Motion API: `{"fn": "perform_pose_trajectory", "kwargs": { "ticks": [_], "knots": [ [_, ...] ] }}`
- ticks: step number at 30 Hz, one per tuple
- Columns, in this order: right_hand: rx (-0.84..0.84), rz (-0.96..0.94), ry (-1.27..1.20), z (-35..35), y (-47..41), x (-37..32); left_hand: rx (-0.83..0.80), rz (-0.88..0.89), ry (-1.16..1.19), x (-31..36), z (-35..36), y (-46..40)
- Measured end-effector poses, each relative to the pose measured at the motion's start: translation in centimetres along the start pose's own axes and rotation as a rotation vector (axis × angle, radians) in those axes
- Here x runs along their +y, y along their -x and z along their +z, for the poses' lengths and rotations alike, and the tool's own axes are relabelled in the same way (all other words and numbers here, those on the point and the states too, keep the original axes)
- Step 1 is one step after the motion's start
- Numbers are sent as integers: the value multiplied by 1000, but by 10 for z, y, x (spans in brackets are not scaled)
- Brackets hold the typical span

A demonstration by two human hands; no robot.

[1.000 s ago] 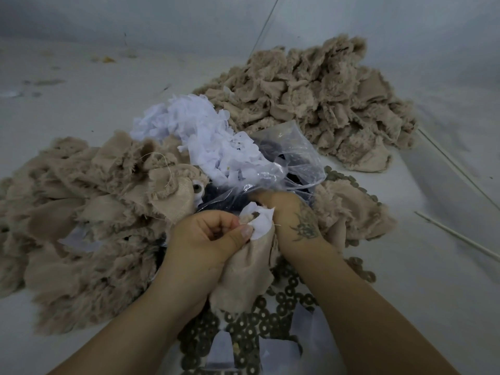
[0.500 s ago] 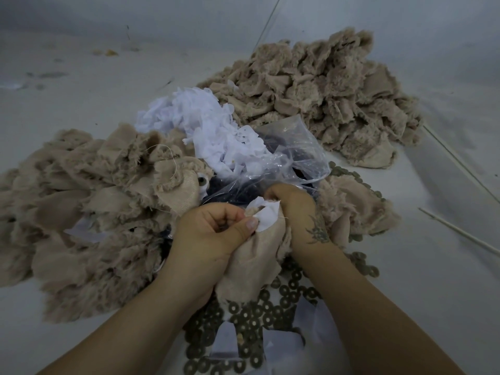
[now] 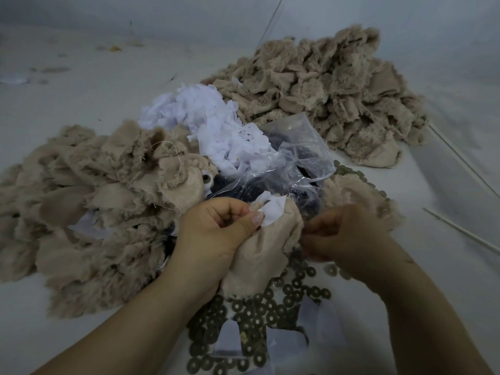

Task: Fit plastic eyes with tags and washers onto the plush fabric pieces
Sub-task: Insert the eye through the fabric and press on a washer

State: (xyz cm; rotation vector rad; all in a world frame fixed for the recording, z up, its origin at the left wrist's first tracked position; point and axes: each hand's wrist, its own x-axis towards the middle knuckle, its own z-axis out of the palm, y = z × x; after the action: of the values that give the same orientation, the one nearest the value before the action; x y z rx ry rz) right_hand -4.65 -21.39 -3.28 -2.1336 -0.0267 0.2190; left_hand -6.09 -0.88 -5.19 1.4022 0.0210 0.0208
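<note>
My left hand grips a beige plush piece, and its thumb pins a white tag against the top of the fabric. My right hand is blurred just right of the piece, fingers curled; whether it holds anything is hidden. Below both hands lie several dark ring washers. A clear plastic bag holding dark plastic eyes sits just beyond the hands. Behind the bag is a heap of white tags.
A pile of beige plush pieces fills the left; one piece on it shows a fitted eye. A second plush pile lies at the back right. Two thin pale sticks lie on the grey surface at the right.
My right hand has drawn back from the top of the plush piece near the bag, down and to the right. My left hand keeps its grip on the piece and tag.
</note>
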Motion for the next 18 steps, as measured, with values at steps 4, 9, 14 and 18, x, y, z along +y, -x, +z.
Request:
{"fn": "perform_pose_trajectory", "kwargs": {
  "ticks": [4, 9, 14, 18],
  "knots": [
    [-76, 12, -98, 17, 4, 5, -57, 20, -33, 1, 5, 2],
    [134, -173, -158, 30, 3, 9, -41, 107, -156, 1, 8, 3],
    [230, -308, -212, 39, 5, 5, -13, 139, -223, 1, 5, 1],
    [262, -327, -271, 43, 5, 7, -11, 141, -256, 0, 8, 2]
  ]
}}
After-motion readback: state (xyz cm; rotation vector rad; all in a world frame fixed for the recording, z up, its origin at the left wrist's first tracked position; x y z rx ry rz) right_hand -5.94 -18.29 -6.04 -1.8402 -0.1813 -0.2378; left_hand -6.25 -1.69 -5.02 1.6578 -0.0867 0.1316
